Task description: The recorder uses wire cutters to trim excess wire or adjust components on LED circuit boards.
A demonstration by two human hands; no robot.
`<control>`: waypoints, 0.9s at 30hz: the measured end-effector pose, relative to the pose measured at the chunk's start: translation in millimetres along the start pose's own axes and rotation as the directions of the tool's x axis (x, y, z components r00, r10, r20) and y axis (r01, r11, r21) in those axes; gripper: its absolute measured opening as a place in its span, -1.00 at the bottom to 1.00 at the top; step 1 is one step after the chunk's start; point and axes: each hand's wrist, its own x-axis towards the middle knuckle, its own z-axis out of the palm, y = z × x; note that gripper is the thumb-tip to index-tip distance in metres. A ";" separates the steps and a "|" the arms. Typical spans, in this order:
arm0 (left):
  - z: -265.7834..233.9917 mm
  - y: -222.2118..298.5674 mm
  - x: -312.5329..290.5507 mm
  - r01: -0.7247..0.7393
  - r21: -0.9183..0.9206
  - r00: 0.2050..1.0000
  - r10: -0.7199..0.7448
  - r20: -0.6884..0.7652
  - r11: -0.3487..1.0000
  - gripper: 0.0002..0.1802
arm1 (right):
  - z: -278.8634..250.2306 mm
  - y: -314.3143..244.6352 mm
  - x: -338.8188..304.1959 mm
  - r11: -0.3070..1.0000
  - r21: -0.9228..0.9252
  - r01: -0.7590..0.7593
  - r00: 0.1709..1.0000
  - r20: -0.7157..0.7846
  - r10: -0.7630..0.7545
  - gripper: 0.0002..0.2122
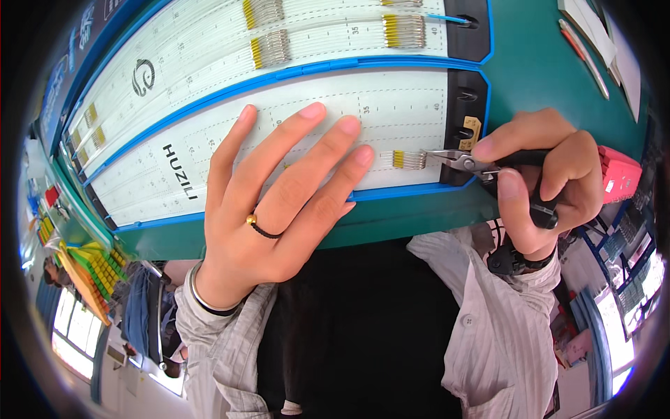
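Note:
My left hand lies flat with its fingers spread on the white marked panel of the near half of a long blue-edged fishing-line case. A ring is on one finger. My right hand grips small black-handled pliers with slim metal jaws. Their tips reach the end of a row of thin metal pieces with yellow bands near the panel's right end. Whether the jaws clamp one piece is too small to tell. Part of the panel is hidden under my left hand.
The far half of the case carries several similar yellow-and-silver rows. It rests on a green table. A red pen and white papers lie at the back right. A red box stands beyond my right hand.

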 end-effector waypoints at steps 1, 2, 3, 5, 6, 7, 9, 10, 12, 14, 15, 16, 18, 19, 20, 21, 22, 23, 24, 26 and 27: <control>0.2 -0.5 0.7 -0.013 -0.001 1.000 0.013 -0.005 1.000 -0.62 | -1.0 1.1 -1.1 1.000 0.009 -0.005 1.000 -0.013 0.005 -0.74; -0.5 -1.2 -0.7 -0.027 -0.004 0.999 0.027 -0.018 1.000 -0.63 | -1.0 -0.8 -0.9 1.000 0.006 -0.001 1.000 -0.009 0.001 -0.74; -0.9 -1.7 -2.0 -0.026 -0.003 0.999 0.026 -0.024 1.000 -0.63 | -1.2 -2.5 -0.7 1.000 -0.010 0.003 1.000 0.003 -0.003 -0.74; -1.0 -2.0 -2.0 -0.029 -0.008 0.999 0.028 -0.036 1.000 -0.62 | -1.8 -3.1 -0.2 1.000 -0.024 0.007 1.000 0.016 -0.007 -0.74; -1.1 -2.1 -1.3 -0.027 -0.007 0.999 0.027 -0.035 1.000 -0.62 | -2.3 -2.3 0.0 1.000 -0.023 0.006 1.000 0.021 -0.005 -0.74; -1.7 -2.2 -1.0 -0.025 -0.009 0.999 0.024 -0.031 1.000 -0.62 | -2.2 -2.0 0.4 1.000 -0.021 0.005 1.000 0.026 -0.004 -0.74; -1.4 -2.8 -0.5 -0.024 -0.014 0.999 0.023 -0.032 1.000 -0.62 | -0.1 -5.3 -0.5 0.999 0.006 -0.033 0.999 -0.004 0.033 -0.74; -1.5 -3.2 -0.7 -0.023 -0.021 0.999 0.022 -0.032 1.000 -0.62 | 1.0 -6.7 -0.6 0.997 0.038 -0.070 0.997 -0.034 0.071 -0.74; -2.4 -3.3 -1.4 -0.019 -0.020 0.999 0.018 -0.035 1.000 -0.61 | 0.9 -6.3 -1.0 0.997 0.041 -0.061 0.998 -0.028 0.062 -0.74; -3.4 -2.8 -1.6 -0.020 -0.031 0.999 0.019 -0.038 0.999 -0.60 | 1.1 -6.7 -1.2 0.998 0.040 -0.052 0.998 -0.025 0.053 -0.75; -3.9 -2.2 -1.5 -0.026 -0.028 0.999 0.024 -0.045 0.999 -0.60 | 1.0 -6.6 -0.9 0.999 0.014 -0.034 0.999 -0.015 0.034 -0.75; -4.5 -1.4 -1.1 -0.023 -0.040 0.999 0.022 -0.041 0.999 -0.60 | 0.4 -6.6 -0.5 1.000 -0.015 -0.015 1.000 -0.006 0.015 -0.75; -3.8 0.6 4.5 -0.075 -0.071 0.995 0.070 -0.070 0.995 -0.59 | -5.2 -6.5 -0.7 0.998 -0.026 0.054 0.999 0.001 -0.054 -0.74; -4.8 2.2 1.2 -0.038 -0.067 0.998 0.034 -0.059 0.997 -0.55 | -5.5 -5.6 -3.0 0.996 -0.021 0.081 0.997 0.003 -0.081 -0.75; -2.3 2.7 3.6 -0.021 -0.081 0.998 0.016 -0.062 0.996 -0.51 | -6.1 -4.6 -3.1 0.997 0.022 0.077 0.997 0.003 -0.077 -0.75; -0.5 1.2 3.6 -0.028 -0.071 1.000 0.028 -0.013 0.997 -0.59 | -7.6 -3.1 -3.5 0.997 0.049 0.067 0.998 -0.001 -0.067 -0.75; 3.2 2.5 5.1 -0.024 -0.062 1.000 0.024 -0.004 0.998 -0.60 | -6.9 -6.0 -5.7 0.993 0.116 0.025 0.995 -0.104 -0.013 -0.75; -7.3 6.9 1.1 0.004 -0.021 1.000 -0.004 0.017 1.000 -0.59 | -9.3 -13.5 -5.2 0.975 0.221 0.021 0.982 -0.190 0.022 -0.75; -9.8 7.6 -2.8 0.001 0.006 1.000 -0.001 0.019 1.000 -0.58 | -24.8 -22.6 -12.6 0.971 0.219 0.094 0.969 -0.245 -0.039 -0.77; -10.9 11.4 -3.4 -0.001 0.003 1.000 0.001 0.016 1.000 -0.56 | -59.5 -36.4 -35.6 0.943 0.230 0.239 0.921 -0.361 -0.146 -0.83; -11.1 11.4 -5.6 0.013 0.010 1.000 -0.013 0.018 1.000 -0.55 | -74.7 -49.9 -44.3 0.954 0.094 0.284 0.857 -0.471 -0.209 -0.86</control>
